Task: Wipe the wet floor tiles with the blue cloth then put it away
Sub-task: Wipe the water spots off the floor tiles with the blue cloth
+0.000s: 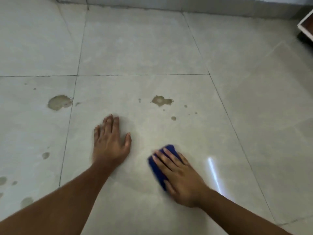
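Our right hand (pixel 179 177) presses the blue cloth (pixel 160 167) flat on the tile (pixel 152 85), fingers straight over it. Our left hand (pixel 110 143) rests released, palm down, just beside it. Puddles (pixel 160 100) lie beyond the hands and to the left.

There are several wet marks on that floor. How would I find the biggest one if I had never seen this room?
Start at the left hand, pressed flat on the large middle floor tile. Go left and a little farther away, to the grout line at that tile's left edge; the largest puddle lies just beyond it, touching the line. It is a broad rounded brown patch, while the other puddle is smaller and ragged.
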